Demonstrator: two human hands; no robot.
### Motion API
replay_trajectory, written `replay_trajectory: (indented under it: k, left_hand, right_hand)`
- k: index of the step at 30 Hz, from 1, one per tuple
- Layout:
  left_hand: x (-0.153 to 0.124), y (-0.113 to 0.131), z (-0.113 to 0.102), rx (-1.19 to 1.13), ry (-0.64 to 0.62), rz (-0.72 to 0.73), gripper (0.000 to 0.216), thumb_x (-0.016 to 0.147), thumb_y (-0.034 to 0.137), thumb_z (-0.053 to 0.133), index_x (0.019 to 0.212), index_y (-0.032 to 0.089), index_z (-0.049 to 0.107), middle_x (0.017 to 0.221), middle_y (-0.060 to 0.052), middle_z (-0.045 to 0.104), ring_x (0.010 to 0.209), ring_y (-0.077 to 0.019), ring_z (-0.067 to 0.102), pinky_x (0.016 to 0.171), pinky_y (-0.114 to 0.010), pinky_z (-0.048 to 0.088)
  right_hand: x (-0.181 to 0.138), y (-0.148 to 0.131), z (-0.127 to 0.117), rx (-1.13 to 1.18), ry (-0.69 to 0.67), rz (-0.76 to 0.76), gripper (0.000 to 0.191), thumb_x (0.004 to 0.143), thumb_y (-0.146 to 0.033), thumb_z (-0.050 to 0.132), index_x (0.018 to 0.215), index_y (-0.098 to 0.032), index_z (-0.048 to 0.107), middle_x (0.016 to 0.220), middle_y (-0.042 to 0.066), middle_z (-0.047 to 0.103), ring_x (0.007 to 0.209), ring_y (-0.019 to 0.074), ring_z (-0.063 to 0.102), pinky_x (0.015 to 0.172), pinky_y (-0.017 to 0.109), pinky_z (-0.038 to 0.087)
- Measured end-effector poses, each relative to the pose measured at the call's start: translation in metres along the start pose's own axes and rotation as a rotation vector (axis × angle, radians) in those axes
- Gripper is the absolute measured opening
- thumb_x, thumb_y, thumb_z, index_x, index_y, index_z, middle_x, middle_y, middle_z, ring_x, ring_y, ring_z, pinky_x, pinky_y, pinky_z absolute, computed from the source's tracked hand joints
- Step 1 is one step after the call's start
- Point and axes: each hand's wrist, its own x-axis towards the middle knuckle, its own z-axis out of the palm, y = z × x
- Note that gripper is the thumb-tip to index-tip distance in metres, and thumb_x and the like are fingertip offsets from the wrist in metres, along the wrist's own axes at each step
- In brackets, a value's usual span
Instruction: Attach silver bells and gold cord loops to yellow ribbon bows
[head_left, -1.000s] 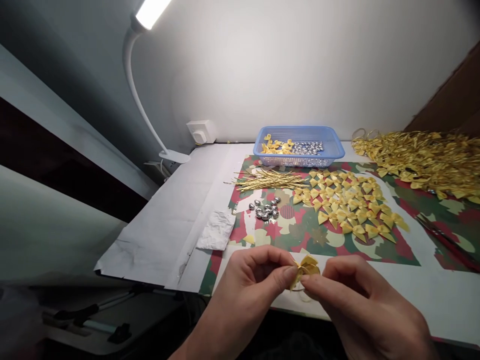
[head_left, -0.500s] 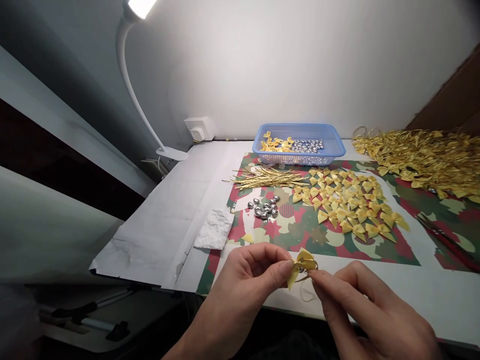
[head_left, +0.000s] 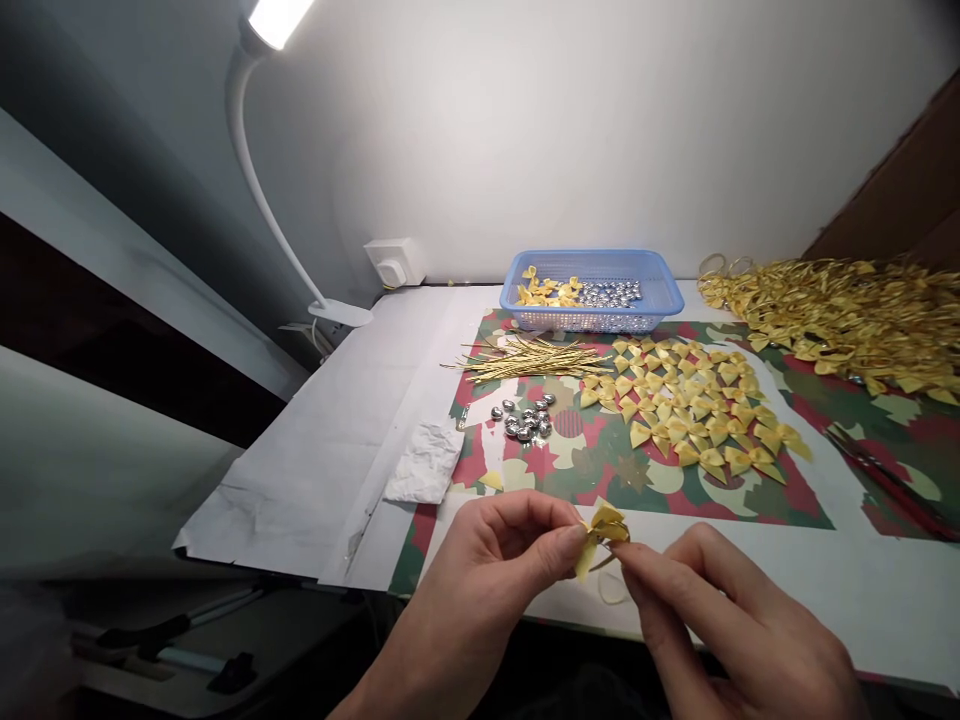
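My left hand [head_left: 501, 560] pinches a small yellow ribbon bow [head_left: 600, 532] between thumb and forefinger, just above the table's near edge. My right hand [head_left: 709, 610] is closed in a pinch at the bow's right side, on a thin gold tie that loops below it. Beyond the hands lie a spread of yellow bows [head_left: 690, 405], a bundle of gold wire ties [head_left: 536, 358] and a small cluster of silver beads [head_left: 525, 420].
A blue basket [head_left: 660, 290] with bows and silver beads stands at the back. A heap of finished gold bows [head_left: 840, 320] fills the back right. Crumpled white paper [head_left: 426, 462] lies left of the patterned mat [head_left: 600, 465]. A white desk lamp [head_left: 262, 180] rises at left.
My right hand has drawn back down and to the right of the bow, pulling the gold tie. The left hand keeps its pinch on the bow.
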Motion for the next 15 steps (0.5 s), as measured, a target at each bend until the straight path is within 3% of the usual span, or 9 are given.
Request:
replay_trajectory:
  k: [9, 15]
  left_hand:
    - [0.0025, 0.0059, -0.0036, -0.148, -0.091, -0.098, 0.019, 0.082, 0.029, 0.078, 0.074, 0.013, 0.072, 0.080, -0.003, 0.065, 0.074, -0.0131, 0.054, 0.073, -0.024, 0.045]
    - [0.0053, 0.0066, -0.0055, -0.163, -0.111, -0.121, 0.015, 0.081, 0.025, 0.078, 0.076, 0.012, 0.074, 0.077, -0.003, 0.065, 0.072, -0.0120, 0.055, 0.072, -0.023, 0.045]
  right_hand:
    - [0.0026, 0.0020, 0.0069, 0.261, 0.009, 0.110, 0.019, 0.091, -0.007, 0.058, 0.100, -0.022, 0.065, 0.074, 0.000, 0.048, 0.058, 0.0108, 0.052, 0.054, 0.021, 0.043]
    - [0.0027, 0.0019, 0.0072, 0.271, 0.010, 0.131, 0.015, 0.092, -0.009, 0.057, 0.094, -0.021, 0.065, 0.072, 0.000, 0.048, 0.058, 0.0111, 0.051, 0.054, 0.022, 0.043]
